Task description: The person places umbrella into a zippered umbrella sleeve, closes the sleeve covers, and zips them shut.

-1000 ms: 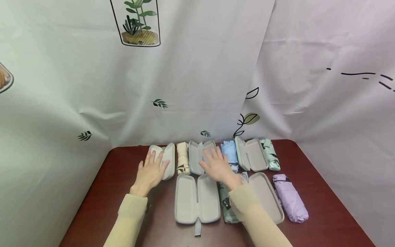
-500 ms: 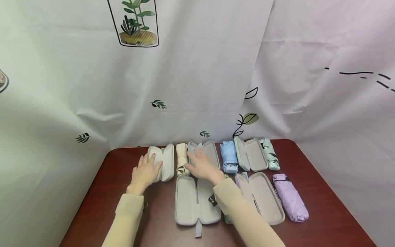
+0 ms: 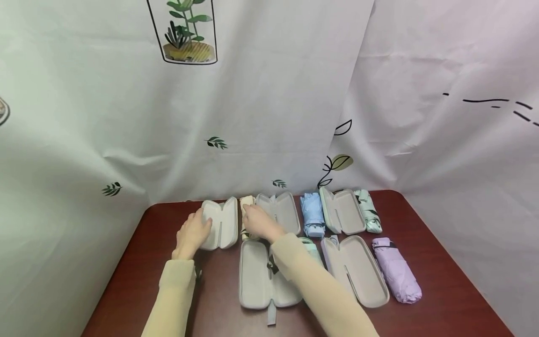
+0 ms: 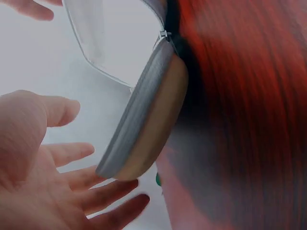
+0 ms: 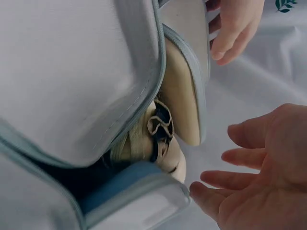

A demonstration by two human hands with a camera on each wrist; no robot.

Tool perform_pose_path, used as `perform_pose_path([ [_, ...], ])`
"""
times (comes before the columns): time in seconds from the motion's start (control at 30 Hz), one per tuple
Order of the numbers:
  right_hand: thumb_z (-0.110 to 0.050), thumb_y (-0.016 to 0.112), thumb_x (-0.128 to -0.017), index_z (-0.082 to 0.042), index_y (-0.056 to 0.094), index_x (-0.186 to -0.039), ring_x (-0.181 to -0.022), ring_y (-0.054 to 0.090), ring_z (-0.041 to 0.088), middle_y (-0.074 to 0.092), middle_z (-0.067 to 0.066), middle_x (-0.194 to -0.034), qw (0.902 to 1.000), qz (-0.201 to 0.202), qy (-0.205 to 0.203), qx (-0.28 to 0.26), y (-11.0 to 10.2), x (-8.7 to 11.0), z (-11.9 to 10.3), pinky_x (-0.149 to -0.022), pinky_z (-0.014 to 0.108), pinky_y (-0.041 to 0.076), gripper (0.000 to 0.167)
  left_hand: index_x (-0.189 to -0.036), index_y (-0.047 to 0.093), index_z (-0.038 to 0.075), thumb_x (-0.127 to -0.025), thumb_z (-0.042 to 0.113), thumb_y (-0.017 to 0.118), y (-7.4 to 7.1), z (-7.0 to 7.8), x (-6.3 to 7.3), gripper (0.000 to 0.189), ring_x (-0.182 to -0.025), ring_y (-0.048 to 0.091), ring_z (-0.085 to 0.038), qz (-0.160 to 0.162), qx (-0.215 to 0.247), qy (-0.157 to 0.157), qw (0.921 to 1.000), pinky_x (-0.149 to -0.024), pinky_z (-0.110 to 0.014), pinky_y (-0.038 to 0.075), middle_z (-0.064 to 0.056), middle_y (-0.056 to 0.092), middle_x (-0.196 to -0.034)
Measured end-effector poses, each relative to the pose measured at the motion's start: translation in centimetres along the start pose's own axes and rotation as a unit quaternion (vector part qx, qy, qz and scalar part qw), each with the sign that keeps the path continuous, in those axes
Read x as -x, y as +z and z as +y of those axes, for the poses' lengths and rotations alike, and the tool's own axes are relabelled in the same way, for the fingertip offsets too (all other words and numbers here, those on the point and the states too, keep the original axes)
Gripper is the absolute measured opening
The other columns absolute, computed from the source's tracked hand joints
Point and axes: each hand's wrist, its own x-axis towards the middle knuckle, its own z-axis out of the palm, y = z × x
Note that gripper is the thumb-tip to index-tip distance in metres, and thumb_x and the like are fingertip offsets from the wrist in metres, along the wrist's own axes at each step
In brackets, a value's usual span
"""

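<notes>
At the table's back left stands an open zip case (image 3: 229, 224) with a tan outside and pale lining. My left hand (image 3: 191, 236) is at its left side; in the left wrist view, spread fingers (image 4: 76, 179) reach close to the tan shell (image 4: 156, 120). Right of that case lies a folded cream umbrella (image 3: 247, 201). My right hand (image 3: 262, 222) is over it, hiding part of it. The right wrist view shows those fingers (image 5: 230, 179) loosely bent with nothing between them, apart from the umbrella (image 5: 177, 158), which lies between the cases.
An open grey case (image 3: 288, 213), a blue umbrella (image 3: 313, 213), another open case (image 3: 351, 213) and a mint umbrella (image 3: 369, 210) line the back. In front are a larger open case (image 3: 253, 276), a green umbrella (image 3: 310, 247) partly under my sleeve, an open case (image 3: 364, 276) and a purple umbrella (image 3: 396, 274).
My right hand has moved left from the grey case to the cream umbrella. My left hand has drawn slightly left, from over the tan case to its side.
</notes>
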Motion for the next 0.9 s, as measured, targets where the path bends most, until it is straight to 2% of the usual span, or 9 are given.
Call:
perform_pose_path([
  [0.17, -0.008, 0.045, -0.097, 0.006, 0.047, -0.138, -0.128, 0.049, 0.029, 0.055, 0.019, -0.134, 0.9993, 0.009, 0.019, -0.032, 0.5, -1.8, -0.8, -0.106, 0.035, 0.037, 0.044, -0.144, 0.037, -0.005, -0.099, 0.028, 0.043, -0.2, -0.4, -0.6, 0.056, -0.109, 0.053, -0.055, 0.011, 0.025, -0.039, 0.9989, -0.084, -0.065, 0.041, -0.033, 0.049, -0.133],
  [0.33, -0.009, 0.045, -0.097, 0.006, 0.042, -0.141, -0.125, 0.051, 0.028, 0.056, 0.02, -0.133, 0.9932, 0.014, 0.075, -0.088, 0.9, -2.9, -1.3, -0.101, 0.035, 0.041, 0.047, -0.138, 0.044, -0.007, -0.098, 0.024, 0.041, 0.1, -0.8, -1.4, 0.051, -0.103, 0.057, -0.053, 0.022, 0.036, -0.057, 0.9974, -0.081, -0.061, 0.045, -0.035, 0.053, -0.128],
  [0.5, -0.006, 0.047, -0.095, 0.004, 0.041, -0.143, -0.123, 0.052, 0.03, 0.056, 0.019, -0.132, 0.9935, -0.012, 0.102, -0.05, 1.4, -3.4, -1.9, -0.1, 0.037, 0.042, 0.049, -0.13, 0.052, -0.003, -0.098, 0.023, 0.042, 0.2, -1.0, -1.8, 0.043, -0.097, 0.06, -0.05, 0.025, 0.052, -0.065, 0.9962, -0.076, -0.058, 0.047, -0.032, 0.058, -0.12],
  [0.63, -0.006, 0.052, -0.092, 0.005, 0.045, -0.139, -0.121, 0.051, 0.031, 0.057, 0.018, -0.129, 0.9938, -0.012, 0.109, -0.019, 2.0, -3.9, -2.4, -0.103, 0.039, 0.038, 0.049, -0.114, 0.053, 0.0, -0.096, 0.025, 0.043, 0.1, -1.4, -1.8, 0.032, -0.092, 0.06, -0.046, 0.024, 0.072, -0.082, 0.9937, -0.073, -0.053, 0.045, -0.027, 0.062, -0.107],
  [0.77, -0.006, 0.053, -0.09, 0.005, 0.049, -0.136, -0.124, 0.046, 0.033, 0.056, 0.017, -0.129, 0.9904, 0.003, 0.135, -0.027, 2.6, -4.2, -2.4, -0.109, 0.044, 0.03, 0.047, -0.103, 0.05, 0.003, -0.096, 0.025, 0.043, 0.1, -1.9, -1.6, 0.024, -0.085, 0.058, -0.04, 0.012, 0.085, -0.088, 0.9924, -0.07, -0.048, 0.043, -0.021, 0.06, -0.097],
  [0.9, -0.007, 0.054, -0.09, 0.006, 0.045, -0.139, -0.124, 0.045, 0.037, 0.052, 0.021, -0.13, 0.9827, 0.014, 0.172, -0.066, 3.0, -4.1, -2.1, -0.107, 0.046, 0.033, 0.051, -0.098, 0.048, 0.004, -0.097, 0.026, 0.043, 0.0, -2.1, -1.5, 0.022, -0.081, 0.055, -0.035, 0.002, 0.092, -0.084, 0.9922, -0.068, -0.044, 0.042, -0.017, 0.056, -0.089],
])
